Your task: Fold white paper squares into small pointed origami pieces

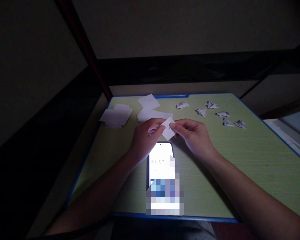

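Both hands pinch one small white paper square (pixel 168 128) just above a green table (pixel 252 153). My left hand (pixel 145 136) grips its left edge, fingers curled closed. From the right, my right hand (pixel 193 135) holds the paper between thumb and fingers. A lit phone (pixel 161 163) lies flat on the table right below the hands, its screen showing a timer.
Stacks of white paper squares (pixel 116 116) and loose sheets (pixel 148 101) lie at the table's far left. Several small folded paper figures (pixel 226 121) sit scattered at the far right. The table has a blue rim (pixel 177 217). Dark frame bars stand behind it.
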Available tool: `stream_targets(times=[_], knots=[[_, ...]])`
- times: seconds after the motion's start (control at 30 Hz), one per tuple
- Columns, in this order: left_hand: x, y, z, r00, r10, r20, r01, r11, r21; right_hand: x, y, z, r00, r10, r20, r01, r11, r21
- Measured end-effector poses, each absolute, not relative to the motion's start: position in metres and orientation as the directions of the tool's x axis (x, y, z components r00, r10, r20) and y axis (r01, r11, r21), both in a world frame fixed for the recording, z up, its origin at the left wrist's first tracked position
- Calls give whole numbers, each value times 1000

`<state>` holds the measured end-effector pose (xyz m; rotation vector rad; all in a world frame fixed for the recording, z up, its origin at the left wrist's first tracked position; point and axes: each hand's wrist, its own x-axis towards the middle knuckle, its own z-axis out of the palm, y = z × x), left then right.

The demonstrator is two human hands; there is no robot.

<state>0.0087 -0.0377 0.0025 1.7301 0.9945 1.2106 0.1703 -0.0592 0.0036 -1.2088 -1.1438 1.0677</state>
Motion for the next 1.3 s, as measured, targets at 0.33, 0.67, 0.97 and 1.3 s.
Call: stream_targets(times=[0.33,0.67,0.97,1.3], knots=[[7,-34,3,254,934,250,125,-288,949,171,-60,10,117,991,66,69,58,-996],[7,-35,8,317,933,171,130,-222,966,170,-61,9,68,996,62,93,56,-994],[5,-35,9,301,929,214,207,-283,936,169,-63,9,45,998,45,78,42,-996],[5,-37,8,366,914,177,237,-275,932,169,-63,12,55,995,79,139,71,-988]])
